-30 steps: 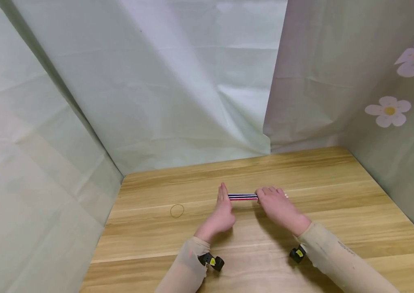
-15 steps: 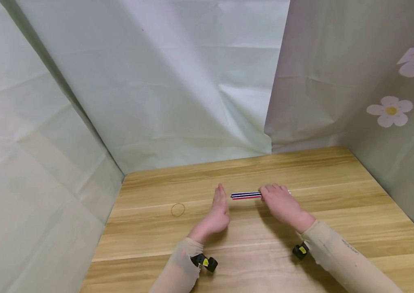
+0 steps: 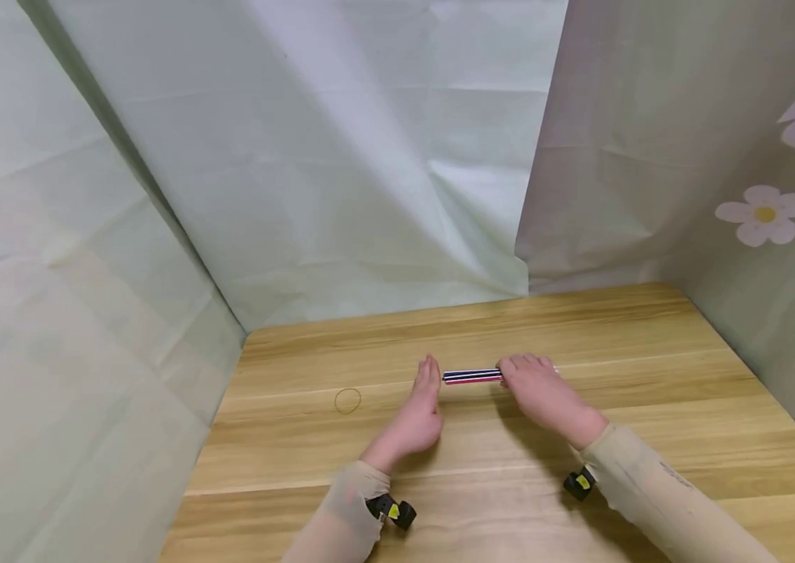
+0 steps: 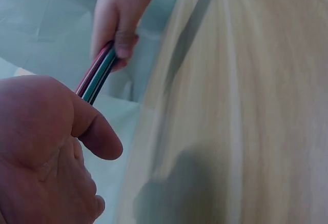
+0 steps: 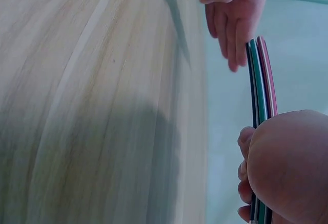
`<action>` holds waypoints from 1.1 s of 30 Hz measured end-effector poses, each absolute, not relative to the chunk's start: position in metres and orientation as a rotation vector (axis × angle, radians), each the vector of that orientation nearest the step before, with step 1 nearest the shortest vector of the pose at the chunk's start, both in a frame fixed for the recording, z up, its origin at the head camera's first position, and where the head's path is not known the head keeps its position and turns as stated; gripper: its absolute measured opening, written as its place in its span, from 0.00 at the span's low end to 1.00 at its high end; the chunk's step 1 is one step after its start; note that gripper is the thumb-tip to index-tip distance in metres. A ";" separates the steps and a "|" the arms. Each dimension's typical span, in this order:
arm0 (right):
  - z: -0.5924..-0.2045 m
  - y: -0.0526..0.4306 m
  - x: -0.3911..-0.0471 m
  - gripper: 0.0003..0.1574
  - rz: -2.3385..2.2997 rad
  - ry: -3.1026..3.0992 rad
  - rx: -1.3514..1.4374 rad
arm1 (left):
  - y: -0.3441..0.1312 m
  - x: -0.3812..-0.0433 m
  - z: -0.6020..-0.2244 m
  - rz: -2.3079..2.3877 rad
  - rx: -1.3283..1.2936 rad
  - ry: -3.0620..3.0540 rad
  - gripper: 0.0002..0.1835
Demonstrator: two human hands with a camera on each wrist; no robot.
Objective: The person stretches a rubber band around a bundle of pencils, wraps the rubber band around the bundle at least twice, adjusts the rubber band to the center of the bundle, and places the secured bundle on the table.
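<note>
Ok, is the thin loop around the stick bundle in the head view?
No, the thin loop lies on the table left of the left hand, apart from the stick bundle the right hand grips.

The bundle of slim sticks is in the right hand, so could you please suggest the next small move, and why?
I would probably tap the bundle of slim sticks lightly against the left hand to level it. The right hand grips it, the left hand stands flat by its free end, and the right wrist view seems to show that end slightly uneven.
</note>
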State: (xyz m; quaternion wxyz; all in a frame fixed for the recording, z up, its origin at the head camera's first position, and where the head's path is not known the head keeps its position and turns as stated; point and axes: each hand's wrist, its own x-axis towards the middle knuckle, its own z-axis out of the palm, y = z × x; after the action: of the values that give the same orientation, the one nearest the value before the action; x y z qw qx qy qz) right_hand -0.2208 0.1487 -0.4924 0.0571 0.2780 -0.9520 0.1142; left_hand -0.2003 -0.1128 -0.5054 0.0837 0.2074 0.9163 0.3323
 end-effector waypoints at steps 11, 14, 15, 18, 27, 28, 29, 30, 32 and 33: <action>-0.483 0.140 -0.219 0.09 0.314 -2.844 0.886 | -0.098 -0.200 -0.503 0.918 0.667 2.800 0.45; -0.484 0.141 -0.220 0.08 0.296 -2.841 0.869 | -0.101 -0.201 -0.504 0.913 0.617 2.813 0.45; -0.484 0.142 -0.220 0.08 0.289 -2.845 0.861 | -0.102 -0.201 -0.504 0.907 0.605 2.818 0.45; -0.484 0.144 -0.220 0.06 0.277 -2.867 0.838 | -0.104 -0.202 -0.504 0.903 0.576 2.826 0.47; -0.488 0.141 -0.219 0.13 0.214 -2.909 0.848 | -0.096 -0.199 -0.508 0.982 0.573 2.792 0.47; -0.489 0.140 -0.219 0.13 0.207 -2.900 0.850 | -0.095 -0.198 -0.509 0.990 0.567 2.783 0.47; -0.488 0.139 -0.218 0.12 0.197 -2.887 0.855 | -0.093 -0.197 -0.509 1.009 0.564 2.768 0.47; -0.487 0.138 -0.217 0.11 0.186 -2.873 0.859 | -0.092 -0.196 -0.510 1.030 0.558 2.749 0.48; -0.486 0.136 -0.216 0.10 0.168 -2.841 0.866 | -0.089 -0.195 -0.510 1.087 0.542 2.708 0.48; -0.486 0.135 -0.215 0.09 0.163 -2.828 0.870 | -0.088 -0.194 -0.510 1.107 0.532 2.689 0.49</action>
State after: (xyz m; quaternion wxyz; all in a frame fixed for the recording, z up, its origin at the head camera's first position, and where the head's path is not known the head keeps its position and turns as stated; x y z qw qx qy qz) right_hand -0.2150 0.1354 -0.4855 0.0889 0.2923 -0.9506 0.0547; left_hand -0.1942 -0.0875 -0.5102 0.0926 0.1793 0.9057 0.3729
